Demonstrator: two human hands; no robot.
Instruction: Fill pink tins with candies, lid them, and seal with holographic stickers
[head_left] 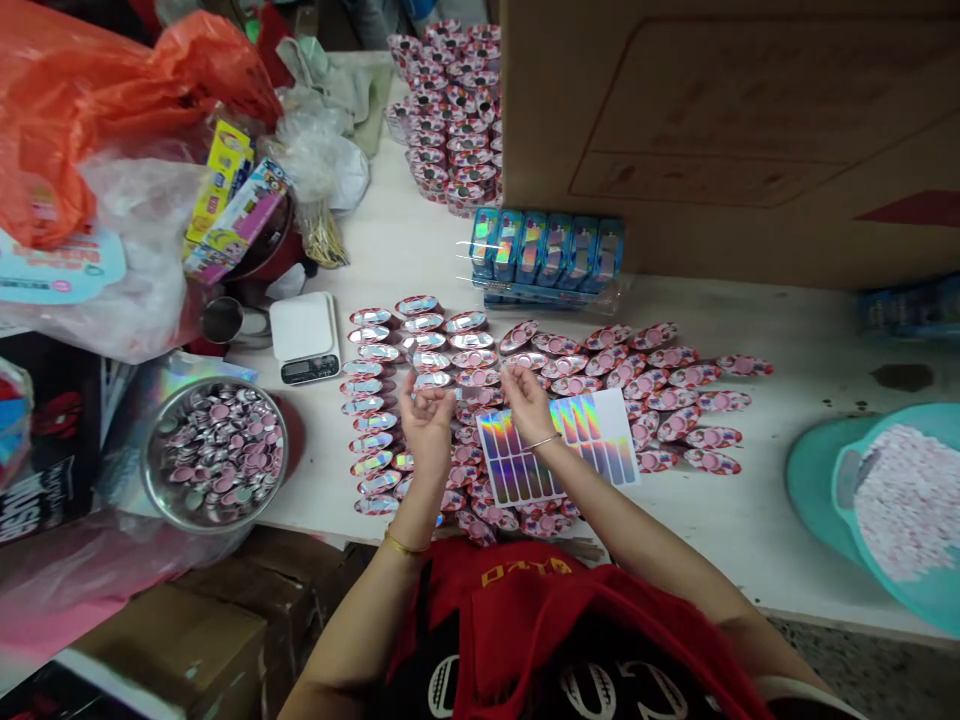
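Observation:
My left hand point(429, 425) is above rows of small oval pink-and-red packs, its fingers curled in and the thumb pressed toward them. Whatever it pinches is too small to make out. To its right, my right hand point(529, 405) has thumb and fingertips together over the packs; what lies between them is hidden. Under my right wrist is a white sheet of shiny rainbow stickers point(517, 475). Packs on the left point(371, 440) show silvery strips on top, while packs on the right point(694, 375) show pink round spots.
A steel bowl of small round pink and silver pieces point(154, 475) and a white digital scale point(304, 325) stand left. Blue boxes in a clear tray point(544, 250) sit behind, beside a large carton point(712, 120). At right is a turquoise basin point(817, 480) of pale bits.

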